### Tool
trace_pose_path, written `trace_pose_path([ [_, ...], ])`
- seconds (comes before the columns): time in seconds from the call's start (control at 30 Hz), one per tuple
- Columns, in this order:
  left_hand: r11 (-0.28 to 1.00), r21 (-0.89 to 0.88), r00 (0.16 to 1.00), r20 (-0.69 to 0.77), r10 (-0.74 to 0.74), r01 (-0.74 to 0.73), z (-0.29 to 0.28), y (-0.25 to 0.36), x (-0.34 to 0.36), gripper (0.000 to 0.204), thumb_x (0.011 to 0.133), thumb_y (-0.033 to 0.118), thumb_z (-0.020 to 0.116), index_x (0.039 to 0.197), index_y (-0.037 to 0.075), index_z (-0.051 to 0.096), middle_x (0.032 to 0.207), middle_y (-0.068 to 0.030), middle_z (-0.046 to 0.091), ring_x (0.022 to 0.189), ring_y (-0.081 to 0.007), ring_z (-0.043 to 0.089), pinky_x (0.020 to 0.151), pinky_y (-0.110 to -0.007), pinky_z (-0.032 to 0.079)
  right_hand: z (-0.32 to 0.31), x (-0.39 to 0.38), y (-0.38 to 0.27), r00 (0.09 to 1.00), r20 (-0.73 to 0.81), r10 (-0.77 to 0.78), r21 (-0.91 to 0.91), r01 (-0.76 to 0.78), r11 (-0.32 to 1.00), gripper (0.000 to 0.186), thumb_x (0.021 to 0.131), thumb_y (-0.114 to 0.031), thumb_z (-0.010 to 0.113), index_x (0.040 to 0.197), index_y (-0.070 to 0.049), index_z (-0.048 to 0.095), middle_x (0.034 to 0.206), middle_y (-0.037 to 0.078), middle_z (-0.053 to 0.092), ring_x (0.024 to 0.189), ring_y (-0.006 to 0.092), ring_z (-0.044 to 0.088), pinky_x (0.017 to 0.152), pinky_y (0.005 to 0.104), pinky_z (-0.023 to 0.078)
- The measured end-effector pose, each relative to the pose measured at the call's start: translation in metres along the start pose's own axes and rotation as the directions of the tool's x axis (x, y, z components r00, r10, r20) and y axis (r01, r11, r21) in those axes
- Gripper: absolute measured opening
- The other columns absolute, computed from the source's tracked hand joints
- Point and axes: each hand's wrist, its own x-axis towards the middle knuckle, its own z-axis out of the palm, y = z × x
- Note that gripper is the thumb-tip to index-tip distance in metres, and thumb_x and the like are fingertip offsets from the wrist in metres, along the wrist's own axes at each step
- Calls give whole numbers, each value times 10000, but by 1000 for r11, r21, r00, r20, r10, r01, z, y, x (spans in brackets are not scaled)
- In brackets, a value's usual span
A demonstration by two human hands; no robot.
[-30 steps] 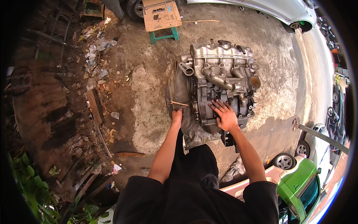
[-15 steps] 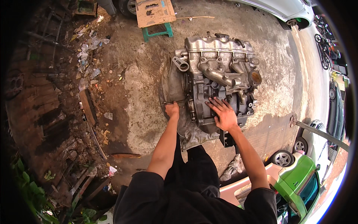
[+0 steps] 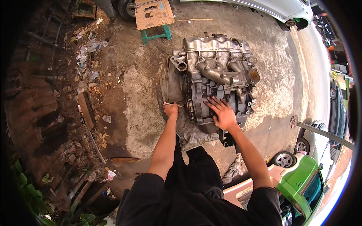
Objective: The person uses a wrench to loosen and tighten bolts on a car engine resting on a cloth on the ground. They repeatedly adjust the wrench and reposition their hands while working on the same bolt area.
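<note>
A: What is each hand doing?

B: The left hand (image 3: pixel 171 110) is clenched around a slim metal wrench (image 3: pixel 170 104), which lies roughly crosswise against the left end of the engine (image 3: pixel 217 71), where the grey bell housing (image 3: pixel 171 81) meets the block. The right hand (image 3: pixel 223 112) is not grasping anything; its fingers are released and spread flat, palm pressed on the near face of the engine.

A: And where does the engine sit?

B: On the bare concrete ground (image 3: pixel 139 109), a little far of the person's knees and right of the middle of the scene. Its pale manifold pipes (image 3: pixel 218 73) face up, with a round opening on the left end and another on the right.

A: Is anything under it?

B: A grey cloth or sheet (image 3: pixel 190 132) spreads out from under its near left corner, toward the person's dark trousers.

A: What else lies around?

B: Far of the engine stands a green stool (image 3: pixel 155 35) with a piece of cardboard (image 3: pixel 154 14) on top, and a thin stick (image 3: pixel 192 20) lies just right of it. Scraps of litter (image 3: pixel 85 56) are scattered along the left, beside old planks (image 3: pixel 86 111) and dark rubble. A white car (image 3: pixel 271 7) is parked at the far right, and a green vehicle (image 3: pixel 301 180) stands at the near right, with a small wheel (image 3: pixel 283 159) beside it
</note>
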Motion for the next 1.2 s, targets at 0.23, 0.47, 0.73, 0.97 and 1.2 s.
trace_pose_path([
  [0.23,993,-35,993,39,-109,110,-18,19,-32,241,930,156,712,847,-51,622,828,-168,675,683,-251,665,601,-438,584,1,0,3,1000,4,-1,-12,1,1000,775,805,-135,599,1535,-254,369,1599,-12,369,1464,215,357,1218,468,278],
  [0.47,651,-628,877,464,-126,427,-65,18,-74,677,1027,104,538,1585,117,155,1169,-192,652,936,-315,706,794,-525,620,-1,0,3,1000,23,-6,7,6,1000,811,779,-121,594,1548,-225,357,1594,24,381,1475,230,339,1225,450,260],
  [0.73,786,-571,807,566,170,236,-114,32,-130,773,1071,208,455,1575,369,-108,1370,-156,592,1093,-332,670,858,-511,621,3,-2,1,1000,18,12,-30,-12,999,770,823,-150,591,1545,-266,349,1594,-15,378,1473,199,339,1224,454,268],
  [0.97,783,-616,831,477,285,84,-111,41,-144,591,1071,163,464,1567,203,146,1143,-168,678,946,-282,705,779,-454,626,3,-2,3,1000,-14,13,-23,-14,1000,752,830,-156,603,1537,-252,365,1587,-5,389,1477,198,332,1224,447,265],
  [1.2,823,-558,862,462,206,102,-106,40,-151,573,1078,188,455,1584,184,184,1146,-149,626,951,-275,686,805,-454,613,9,-6,6,1000,-25,-2,-9,2,1000,728,855,-172,592,1540,-239,356,1591,-7,380,1483,194,319,1225,446,261],
])
